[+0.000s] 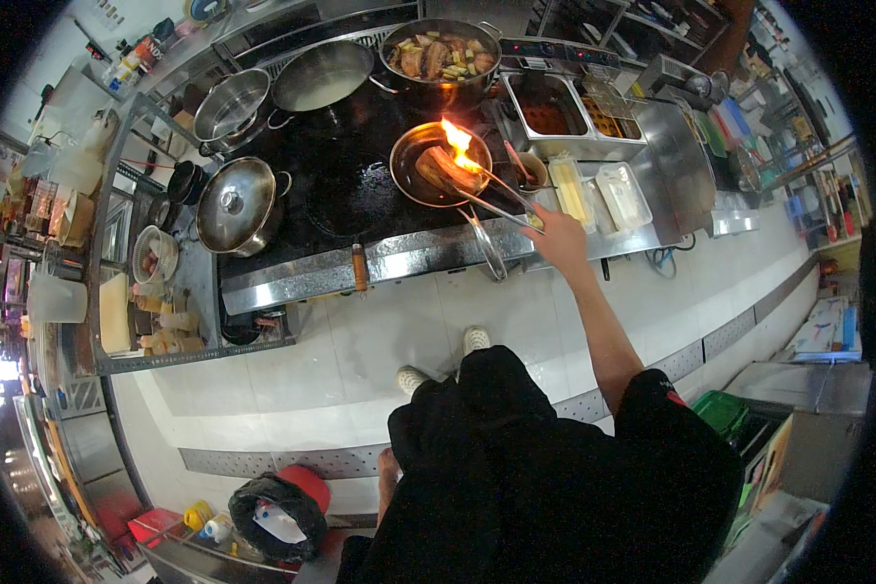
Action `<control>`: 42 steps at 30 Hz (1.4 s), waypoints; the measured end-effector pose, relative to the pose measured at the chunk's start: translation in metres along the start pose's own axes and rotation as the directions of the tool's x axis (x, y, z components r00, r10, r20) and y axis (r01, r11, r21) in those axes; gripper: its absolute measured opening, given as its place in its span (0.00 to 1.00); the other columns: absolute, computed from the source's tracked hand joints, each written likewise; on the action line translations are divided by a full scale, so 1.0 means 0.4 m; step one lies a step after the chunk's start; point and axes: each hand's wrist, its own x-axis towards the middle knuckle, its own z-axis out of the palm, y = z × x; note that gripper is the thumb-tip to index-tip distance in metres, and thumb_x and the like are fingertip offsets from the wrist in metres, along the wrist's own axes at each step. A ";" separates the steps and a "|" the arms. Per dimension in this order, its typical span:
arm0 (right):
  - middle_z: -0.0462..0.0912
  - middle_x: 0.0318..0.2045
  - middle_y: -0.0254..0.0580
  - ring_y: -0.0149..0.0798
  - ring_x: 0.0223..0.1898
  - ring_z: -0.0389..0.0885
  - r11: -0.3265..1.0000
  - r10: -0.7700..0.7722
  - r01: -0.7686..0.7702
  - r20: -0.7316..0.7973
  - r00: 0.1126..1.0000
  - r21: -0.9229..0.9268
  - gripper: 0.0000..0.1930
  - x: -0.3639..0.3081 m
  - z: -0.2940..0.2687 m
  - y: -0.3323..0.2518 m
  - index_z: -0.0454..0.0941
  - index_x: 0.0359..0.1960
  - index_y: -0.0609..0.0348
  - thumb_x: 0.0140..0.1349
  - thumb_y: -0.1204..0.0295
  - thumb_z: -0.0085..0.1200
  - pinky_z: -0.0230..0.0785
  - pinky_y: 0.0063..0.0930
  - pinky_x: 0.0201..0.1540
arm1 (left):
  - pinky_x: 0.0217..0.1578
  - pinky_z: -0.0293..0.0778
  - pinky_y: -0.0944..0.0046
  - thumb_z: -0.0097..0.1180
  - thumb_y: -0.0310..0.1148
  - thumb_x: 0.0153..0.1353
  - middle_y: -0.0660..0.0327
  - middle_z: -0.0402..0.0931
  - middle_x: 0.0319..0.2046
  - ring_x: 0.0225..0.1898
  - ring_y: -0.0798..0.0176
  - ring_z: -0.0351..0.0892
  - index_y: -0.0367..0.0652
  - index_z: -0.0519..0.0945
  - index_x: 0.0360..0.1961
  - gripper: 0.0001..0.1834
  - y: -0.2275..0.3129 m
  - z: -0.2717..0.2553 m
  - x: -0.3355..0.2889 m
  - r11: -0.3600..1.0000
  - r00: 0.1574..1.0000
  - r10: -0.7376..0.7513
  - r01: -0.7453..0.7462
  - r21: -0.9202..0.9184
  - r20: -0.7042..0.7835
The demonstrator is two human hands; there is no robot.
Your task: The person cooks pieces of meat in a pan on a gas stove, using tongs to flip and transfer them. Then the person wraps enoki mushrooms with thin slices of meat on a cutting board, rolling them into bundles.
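Observation:
My right hand (559, 239) is closed around a pair of metal tongs (501, 210), stretched forward over the cooktop. Their tips reach into a frying pan (399, 167), where a long browned piece of meat (440, 171) lies. A bright flame (457, 139) rises at the pan's right side, beside the meat. Whether the tongs grip the meat is hard to make out. The pan's metal handle (488, 245) points toward me over the front edge. Low at my side hangs my left hand (387, 475), mostly hidden by my dark clothing, with its fingers not clearly visible.
Behind the frying pan stands a large pot (441, 83) of meat and cut vegetables. A wide pan of pale liquid (323, 80), an open pot (232, 105) and a lidded pot (236, 216) are leftward. Rectangular food containers (547, 146) sit right. A lined bin (280, 560) stands behind me.

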 end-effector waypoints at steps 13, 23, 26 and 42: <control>0.85 0.25 0.48 0.52 0.30 0.86 0.990 -0.135 0.140 -0.235 0.963 0.006 0.14 0.167 0.070 0.069 0.85 0.32 0.53 0.54 0.56 0.65 0.77 0.45 0.33 | 0.26 0.77 0.65 0.58 0.45 0.66 0.58 0.83 0.39 0.34 0.65 0.84 0.41 0.78 0.54 0.22 0.129 -0.163 0.032 0.903 0.976 -0.170 0.209 -0.375 0.135; 0.87 0.32 0.47 0.54 0.35 0.86 0.978 0.198 -0.181 -0.182 0.963 0.106 0.17 0.076 0.112 -0.026 0.86 0.44 0.42 0.57 0.51 0.63 0.76 0.49 0.38 | 0.33 0.75 0.62 0.61 0.48 0.63 0.62 0.81 0.30 0.32 0.66 0.78 0.40 0.84 0.46 0.21 0.085 -0.092 -0.020 0.977 0.997 -0.065 0.073 -0.203 0.045; 0.87 0.32 0.45 0.54 0.36 0.86 0.972 0.224 -0.220 -0.045 0.973 0.088 0.16 0.093 0.143 -0.038 0.86 0.43 0.41 0.58 0.52 0.63 0.76 0.49 0.39 | 0.34 0.76 0.62 0.62 0.47 0.62 0.62 0.82 0.31 0.32 0.66 0.79 0.40 0.84 0.45 0.21 0.037 -0.087 -0.034 0.972 0.993 -0.081 0.099 -0.215 0.091; 0.87 0.31 0.48 0.56 0.34 0.86 0.958 0.276 -0.258 -0.158 0.948 0.125 0.16 0.040 0.238 -0.038 0.86 0.39 0.46 0.56 0.52 0.65 0.76 0.49 0.37 | 0.46 0.77 0.55 0.59 0.50 0.63 0.52 0.85 0.39 0.43 0.53 0.83 0.39 0.84 0.46 0.24 0.090 -0.121 0.119 0.991 0.998 -0.039 0.032 -0.129 -0.057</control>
